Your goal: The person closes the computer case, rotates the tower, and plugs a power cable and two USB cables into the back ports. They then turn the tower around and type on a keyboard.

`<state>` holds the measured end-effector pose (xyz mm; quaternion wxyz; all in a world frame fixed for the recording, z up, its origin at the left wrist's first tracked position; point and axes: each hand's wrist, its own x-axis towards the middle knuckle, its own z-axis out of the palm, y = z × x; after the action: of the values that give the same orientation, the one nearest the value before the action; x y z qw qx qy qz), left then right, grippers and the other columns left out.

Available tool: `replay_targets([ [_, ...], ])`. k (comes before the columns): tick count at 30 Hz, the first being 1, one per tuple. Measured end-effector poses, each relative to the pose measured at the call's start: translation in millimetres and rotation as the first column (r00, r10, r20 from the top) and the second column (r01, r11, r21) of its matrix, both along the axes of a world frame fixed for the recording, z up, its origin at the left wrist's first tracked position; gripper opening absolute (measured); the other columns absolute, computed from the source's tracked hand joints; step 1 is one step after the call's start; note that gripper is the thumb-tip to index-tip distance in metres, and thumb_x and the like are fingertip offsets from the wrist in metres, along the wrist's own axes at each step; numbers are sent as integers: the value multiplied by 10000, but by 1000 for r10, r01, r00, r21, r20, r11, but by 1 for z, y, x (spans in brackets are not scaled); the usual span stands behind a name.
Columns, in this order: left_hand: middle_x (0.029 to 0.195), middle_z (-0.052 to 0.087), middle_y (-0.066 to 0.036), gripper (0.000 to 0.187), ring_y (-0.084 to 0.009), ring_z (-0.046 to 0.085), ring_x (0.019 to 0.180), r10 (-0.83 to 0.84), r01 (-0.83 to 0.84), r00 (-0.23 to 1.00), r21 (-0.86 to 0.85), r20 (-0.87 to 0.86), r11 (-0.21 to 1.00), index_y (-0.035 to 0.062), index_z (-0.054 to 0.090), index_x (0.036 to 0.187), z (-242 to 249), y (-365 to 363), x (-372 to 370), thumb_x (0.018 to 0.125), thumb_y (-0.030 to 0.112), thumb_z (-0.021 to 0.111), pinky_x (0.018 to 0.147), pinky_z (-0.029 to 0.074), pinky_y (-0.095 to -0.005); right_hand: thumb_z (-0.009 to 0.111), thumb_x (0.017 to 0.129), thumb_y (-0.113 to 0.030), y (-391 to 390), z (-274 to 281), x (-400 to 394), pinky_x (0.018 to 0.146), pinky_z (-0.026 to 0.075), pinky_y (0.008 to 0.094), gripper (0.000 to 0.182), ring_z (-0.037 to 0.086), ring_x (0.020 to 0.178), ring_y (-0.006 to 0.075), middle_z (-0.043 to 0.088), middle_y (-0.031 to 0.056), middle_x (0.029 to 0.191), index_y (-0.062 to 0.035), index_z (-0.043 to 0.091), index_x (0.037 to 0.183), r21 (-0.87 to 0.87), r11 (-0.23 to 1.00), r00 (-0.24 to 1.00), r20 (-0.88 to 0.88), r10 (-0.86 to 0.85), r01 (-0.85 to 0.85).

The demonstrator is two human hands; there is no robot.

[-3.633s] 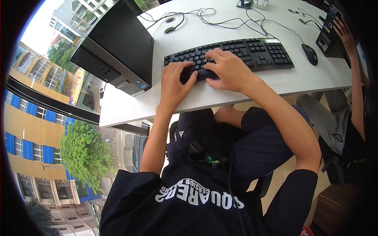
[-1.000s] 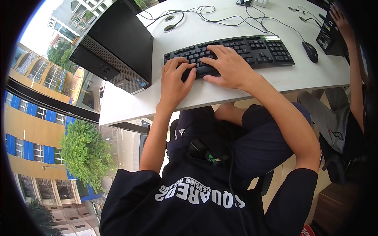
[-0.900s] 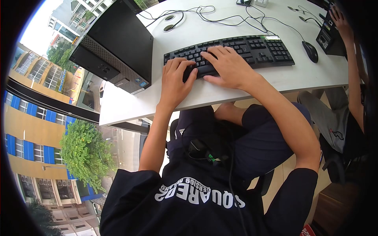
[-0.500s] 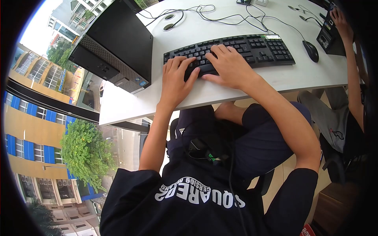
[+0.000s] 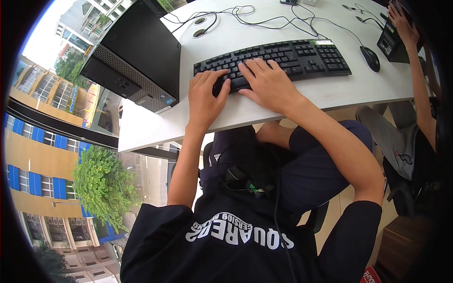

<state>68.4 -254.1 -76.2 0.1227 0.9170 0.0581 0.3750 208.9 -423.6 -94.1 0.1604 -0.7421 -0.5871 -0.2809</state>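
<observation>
A black keyboard (image 5: 309,60) lies on the white desk, slightly slanted in view. My left hand (image 5: 205,96) rests at its left end, fingertips on the keys and thumb by the near edge. Over the lower middle keys, my right hand (image 5: 271,87) lies with its fingers spread and its thumb stretched toward the left hand. Neither hand holds anything. Some of the keys are hidden under my fingers.
A black computer tower (image 5: 137,56) stands left of the keyboard, beside a window. To the right lies a black mouse (image 5: 370,59). Loose cables (image 5: 278,23) run across the back of the desk (image 5: 339,89). At far right, another person's hand (image 5: 403,24) reaches to a black box (image 5: 392,45).
My right hand has slid a little left and toward me over the keys. The left thumb has drawn closer to its fingers. The whole view has shifted slightly.
</observation>
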Motion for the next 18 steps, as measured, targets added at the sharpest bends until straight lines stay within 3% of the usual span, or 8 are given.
replay_targets([
  [3, 1101, 752, -65, 194, -279, 664, 1045, -39, 38, 999, 33, 29, 999, 88, 819, 1120, -3, 3, 1, 940, 151, 782, 970, 492, -401, 745, 946, -490, 1, 4, 4, 946, 493, 433, 575, 579, 1195, 258, 615, 94, 1245, -5, 666, 1244, -59, 998, 999, -28, 30, -32],
  [6, 1128, 740, -78, 180, -280, 660, 1049, -23, 19, 997, 58, 67, 998, 77, 822, 1099, -5, 2, 1, 935, 141, 787, 973, 495, -403, 742, 947, -497, 1, -1, 7, 926, 492, 417, 584, 581, 1180, 254, 620, 100, 1233, -7, 659, 1253, 109, 991, 991, 119, 64, -77],
  [9, 1146, 728, -87, 192, -289, 657, 1075, -13, 12, 1000, 26, 20, 1000, 72, 815, 1112, -3, 1, 0, 936, 143, 787, 979, 505, -407, 738, 949, -501, 2, 0, 7, 918, 494, 413, 569, 581, 1184, 255, 626, 104, 1220, -9, 675, 1226, 48, 998, 997, 57, 49, -51],
  [12, 1138, 727, -87, 207, -301, 654, 1102, -23, 24, 1000, -53, 12, 998, 72, 804, 1130, -2, -1, -1, 936, 141, 786, 983, 515, -413, 744, 955, -455, 0, 9, 5, 983, 481, 412, 621, 580, 1229, 280, 623, 121, 1308, 6, 646, 1360, -47, 998, 998, -53, 45, -47],
  [15, 1151, 723, -96, 221, -309, 653, 1121, -31, 31, 1000, -34, 5, 999, 65, 792, 1143, -2, -1, -1, 936, 141, 784, 979, 523, -415, 744, 955, -450, -3, 18, 3, 999, 478, 414, 627, 583, 1225, 286, 625, 124, 1300, 14, 639, 1363, -186, 982, 999, -45, 17, -26],
  [18, 1189, 719, -108, 235, -315, 649, 1133, -48, 48, 999, -26, 9, 999, 52, 780, 1157, -2, -1, -2, 939, 139, 781, 985, 521, -417, 729, 960, -481, 2, 6, 10, 931, 494, 402, 542, 582, 1193, 260, 636, 110, 1234, 4, 697, 1202, 70, 990, 990, 69, 119, -124],
])
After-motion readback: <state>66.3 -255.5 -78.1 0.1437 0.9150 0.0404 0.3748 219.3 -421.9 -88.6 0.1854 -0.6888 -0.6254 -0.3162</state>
